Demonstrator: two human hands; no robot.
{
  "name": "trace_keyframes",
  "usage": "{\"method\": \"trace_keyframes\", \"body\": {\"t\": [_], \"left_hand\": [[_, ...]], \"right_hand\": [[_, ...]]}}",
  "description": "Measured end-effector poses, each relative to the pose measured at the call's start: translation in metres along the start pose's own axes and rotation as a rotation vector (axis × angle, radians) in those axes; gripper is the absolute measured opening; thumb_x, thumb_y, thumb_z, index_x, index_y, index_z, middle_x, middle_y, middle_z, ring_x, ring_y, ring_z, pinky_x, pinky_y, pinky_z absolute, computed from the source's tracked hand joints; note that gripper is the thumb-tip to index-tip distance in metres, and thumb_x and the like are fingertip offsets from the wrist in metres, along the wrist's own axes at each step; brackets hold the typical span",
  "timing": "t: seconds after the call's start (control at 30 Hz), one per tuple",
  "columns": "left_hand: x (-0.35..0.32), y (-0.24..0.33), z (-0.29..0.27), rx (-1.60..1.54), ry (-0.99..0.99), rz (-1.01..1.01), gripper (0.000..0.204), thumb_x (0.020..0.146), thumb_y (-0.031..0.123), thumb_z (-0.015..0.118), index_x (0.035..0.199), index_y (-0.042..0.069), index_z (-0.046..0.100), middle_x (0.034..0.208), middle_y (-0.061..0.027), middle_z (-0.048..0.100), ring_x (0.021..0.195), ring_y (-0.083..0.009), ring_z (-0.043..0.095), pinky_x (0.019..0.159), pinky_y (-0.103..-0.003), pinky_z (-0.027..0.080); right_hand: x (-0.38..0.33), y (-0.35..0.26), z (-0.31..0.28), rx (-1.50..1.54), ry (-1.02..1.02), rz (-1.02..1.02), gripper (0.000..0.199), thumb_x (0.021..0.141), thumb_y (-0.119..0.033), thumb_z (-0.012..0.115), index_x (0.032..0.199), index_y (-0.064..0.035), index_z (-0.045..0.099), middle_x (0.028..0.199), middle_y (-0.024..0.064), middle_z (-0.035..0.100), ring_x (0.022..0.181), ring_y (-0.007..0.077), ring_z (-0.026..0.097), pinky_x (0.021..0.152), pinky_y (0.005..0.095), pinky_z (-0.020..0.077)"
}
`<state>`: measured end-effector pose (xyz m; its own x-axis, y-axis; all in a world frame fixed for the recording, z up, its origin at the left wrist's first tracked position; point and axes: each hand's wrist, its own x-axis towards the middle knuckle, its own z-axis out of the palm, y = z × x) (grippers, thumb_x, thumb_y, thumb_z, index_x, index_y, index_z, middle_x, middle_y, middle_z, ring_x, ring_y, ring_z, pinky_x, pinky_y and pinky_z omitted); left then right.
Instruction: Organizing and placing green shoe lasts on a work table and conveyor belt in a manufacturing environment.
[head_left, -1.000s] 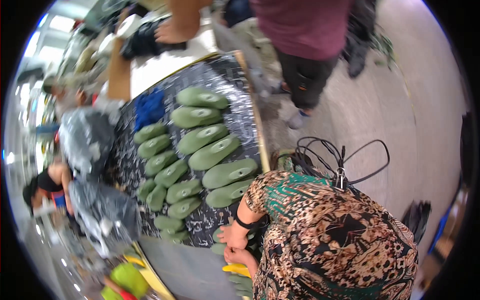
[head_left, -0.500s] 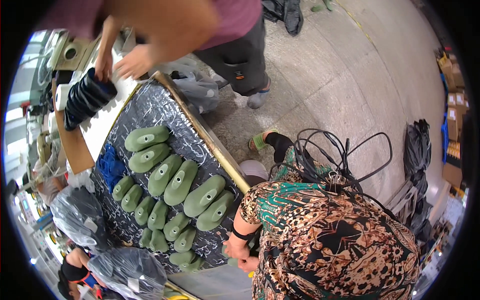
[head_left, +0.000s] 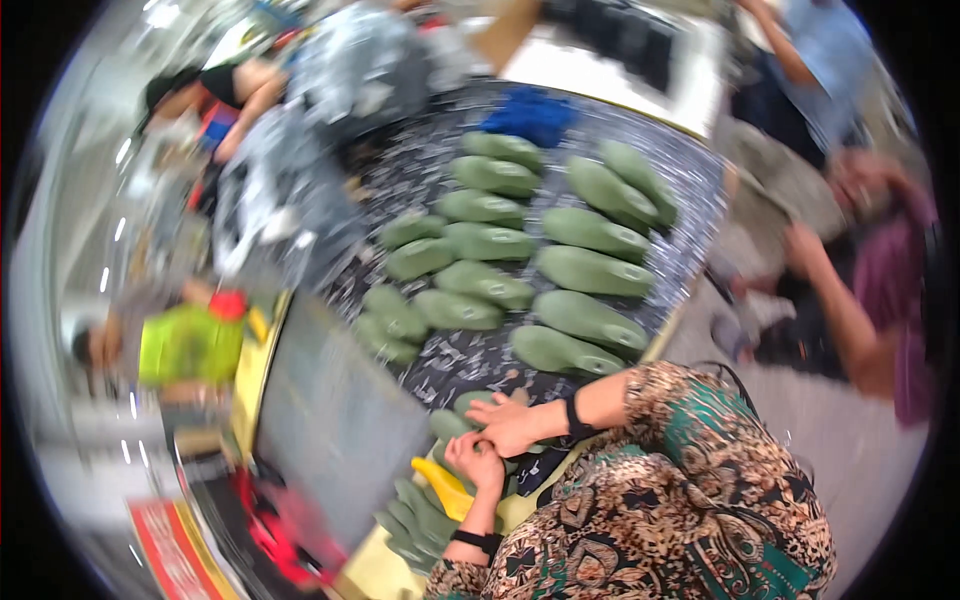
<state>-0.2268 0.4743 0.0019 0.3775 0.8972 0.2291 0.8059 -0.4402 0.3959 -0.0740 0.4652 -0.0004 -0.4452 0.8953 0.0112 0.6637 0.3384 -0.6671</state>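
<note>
Rows of green foot-shaped pieces [head_left: 590, 232], like shoe lasts with a small round hole, lie in pairs on a dark patterned cover [head_left: 700, 200]. At the near edge my right hand [head_left: 510, 422] has its fingers stretched out over smaller green pieces [head_left: 448, 426]. Just below it, my left hand [head_left: 475, 462] touches it with curled fingers; what they hold, if anything, is hidden. A curved yellow object [head_left: 447, 488] lies beside my left wrist. More slim green pieces [head_left: 425, 520] are bunched next to it. Both wrists wear black bands.
A blue cloth bundle [head_left: 530, 115] sits at the far end. Grey plastic bags [head_left: 360, 70] stand far left; a grey panel [head_left: 330, 390] adjoins the cover at left. A person in purple [head_left: 880, 290] is at the right; one in yellow-green [head_left: 190, 342] is at the left.
The view has swung round, bringing the table to the middle and blurring. My hands, earlier close together by a green piece, now show with the right fingers spread.
</note>
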Motion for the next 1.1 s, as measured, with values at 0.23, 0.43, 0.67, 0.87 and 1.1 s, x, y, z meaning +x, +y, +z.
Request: {"method": "trace_keyframes", "body": {"t": [0.23,0.43,0.67,0.87,1.1], "left_hand": [[-0.018,-0.003,-0.008,0.053,0.163,-0.205,0.005,0.065,0.009,0.058,0.070,0.009,0.060,0.082,-0.0038,0.061,0.100,-0.0328,0.047,0.084,-0.046,0.036],[-0.024,0.013,0.006,0.010,0.149,-0.288,0.009,0.068,0.011,0.057,0.075,0.007,0.061,0.089,-0.0053,0.060,0.106,-0.0324,0.046,0.087,-0.047,0.035],[-0.022,0.014,0.002,-0.008,0.188,-0.281,0.005,0.070,0.009,0.056,0.074,0.008,0.059,0.086,-0.0034,0.059,0.106,-0.0315,0.045,0.085,-0.046,0.034],[-0.015,0.015,0.000,-0.002,0.177,-0.275,0.006,0.069,0.009,0.057,0.074,0.008,0.059,0.085,-0.0041,0.059,0.106,-0.0314,0.046,0.084,-0.046,0.035],[-0.017,0.011,0.001,0.006,0.135,-0.285,0.008,0.069,0.011,0.056,0.075,0.007,0.061,0.088,-0.0043,0.060,0.109,-0.0307,0.044,0.087,-0.046,0.033]], "right_hand": [[0.011,-0.013,0.013,-0.104,0.053,-0.163,0.037,0.071,-0.028,0.055,0.103,-0.0103,0.063,0.132,0.0190,0.038,0.126,0.0372,0.029,0.093,0.0552,0.0270],[-0.006,-0.002,0.015,-0.140,0.066,-0.157,0.032,0.068,-0.027,0.060,0.095,-0.0110,0.067,0.129,0.0203,0.041,0.124,0.0390,0.032,0.092,0.0537,0.0284],[-0.004,-0.002,0.014,-0.116,0.027,-0.136,0.033,0.068,-0.026,0.059,0.097,-0.0122,0.066,0.133,0.0209,0.037,0.127,0.0382,0.028,0.097,0.0516,0.0236],[0.001,0.001,0.009,-0.098,0.007,-0.111,0.033,0.067,-0.023,0.058,0.097,-0.0116,0.066,0.134,0.0204,0.036,0.128,0.0366,0.026,0.100,0.0496,0.0213],[0.001,0.000,0.014,-0.044,0.005,-0.068,0.033,0.067,-0.021,0.057,0.097,-0.0110,0.066,0.135,0.0185,0.036,0.129,0.0357,0.026,0.101,0.0496,0.0202]]}}
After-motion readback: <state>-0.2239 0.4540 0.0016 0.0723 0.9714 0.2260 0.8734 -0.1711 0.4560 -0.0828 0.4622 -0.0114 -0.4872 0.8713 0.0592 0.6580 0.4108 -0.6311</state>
